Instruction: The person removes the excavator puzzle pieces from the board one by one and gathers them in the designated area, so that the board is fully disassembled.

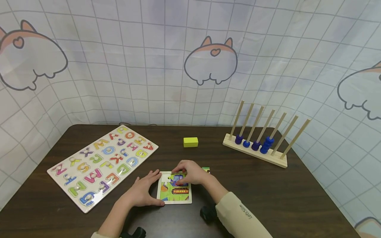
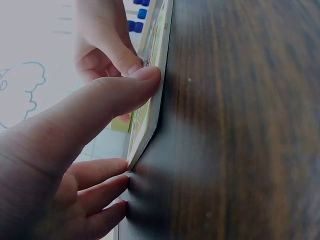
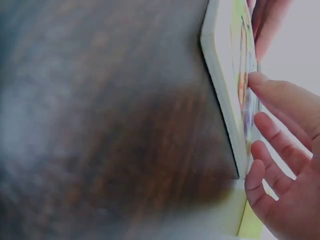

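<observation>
A small jigsaw puzzle board [image 1: 175,202] with a pale frame lies flat near the table's front. Its pieces show a blue vehicle and an orange-red shape on green, and bare white base shows at the upper left. My left hand [image 1: 142,191] rests at the board's left side. Its thumb touches the front corner, and its fingers lie along the edge, fairly straight in the left wrist view. Over the puzzle's upper part, my right hand [image 1: 193,173] touches the blue vehicle with its thumb [image 3: 272,90]; its other fingers bend lightly near the far edge. They partly hide the pieces.
A green puzzle piece [image 1: 206,169] lies right of the board, partly behind the right wrist. An alphabet peg board [image 1: 98,162] lies left. A yellow block [image 1: 190,142] sits behind. At the right stands a wooden peg rack [image 1: 253,153] with blue and purple beads.
</observation>
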### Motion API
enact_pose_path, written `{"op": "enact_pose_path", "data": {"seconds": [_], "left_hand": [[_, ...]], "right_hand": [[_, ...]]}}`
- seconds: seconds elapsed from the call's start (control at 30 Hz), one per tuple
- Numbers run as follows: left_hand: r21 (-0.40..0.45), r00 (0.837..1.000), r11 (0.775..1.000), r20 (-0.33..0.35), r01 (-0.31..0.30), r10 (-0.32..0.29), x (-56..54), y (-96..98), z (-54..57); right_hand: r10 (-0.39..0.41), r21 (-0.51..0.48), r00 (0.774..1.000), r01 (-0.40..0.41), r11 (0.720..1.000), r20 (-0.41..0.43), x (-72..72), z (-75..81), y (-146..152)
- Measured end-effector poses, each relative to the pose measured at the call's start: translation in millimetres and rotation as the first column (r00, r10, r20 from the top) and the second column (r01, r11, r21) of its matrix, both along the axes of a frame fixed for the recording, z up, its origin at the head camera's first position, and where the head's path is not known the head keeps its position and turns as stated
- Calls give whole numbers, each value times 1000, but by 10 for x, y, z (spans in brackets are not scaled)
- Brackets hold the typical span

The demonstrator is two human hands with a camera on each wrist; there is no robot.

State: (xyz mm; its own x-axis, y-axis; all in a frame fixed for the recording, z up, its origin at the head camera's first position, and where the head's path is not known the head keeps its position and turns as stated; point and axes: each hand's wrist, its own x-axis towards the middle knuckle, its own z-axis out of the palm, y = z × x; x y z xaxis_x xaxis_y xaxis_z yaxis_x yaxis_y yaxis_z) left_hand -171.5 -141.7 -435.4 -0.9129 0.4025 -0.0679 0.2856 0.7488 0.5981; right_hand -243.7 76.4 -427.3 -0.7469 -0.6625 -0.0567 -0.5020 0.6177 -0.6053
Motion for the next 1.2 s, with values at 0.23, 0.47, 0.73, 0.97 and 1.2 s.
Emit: {"op": "enact_pose_path", "data": {"seconds": [0.23,0.47,0.73,0.97,1.2], "left_hand": [[-5,1000,1000,8,3,-3,-5,2,1],[-3,1000,1000,9,5,-5,-6,6,4],[-2,1000,1000,5,4,-4,-6,-3,-1],[0,1000,1000,4,7,-7,-7,-7,3],[1,1000,1000,-2,11,-11,-8,-4,3]], "right_hand": [[65,61,998,-66,996,18,-38,10,-29],[70,124,997,-73,990,33,-37,42,-63],[13,169,998,-24,985,66,-20,32,-115],[10,180,997,-23,983,73,-6,38,-125],[20,189,997,-33,982,71,0,38,-139]]}}
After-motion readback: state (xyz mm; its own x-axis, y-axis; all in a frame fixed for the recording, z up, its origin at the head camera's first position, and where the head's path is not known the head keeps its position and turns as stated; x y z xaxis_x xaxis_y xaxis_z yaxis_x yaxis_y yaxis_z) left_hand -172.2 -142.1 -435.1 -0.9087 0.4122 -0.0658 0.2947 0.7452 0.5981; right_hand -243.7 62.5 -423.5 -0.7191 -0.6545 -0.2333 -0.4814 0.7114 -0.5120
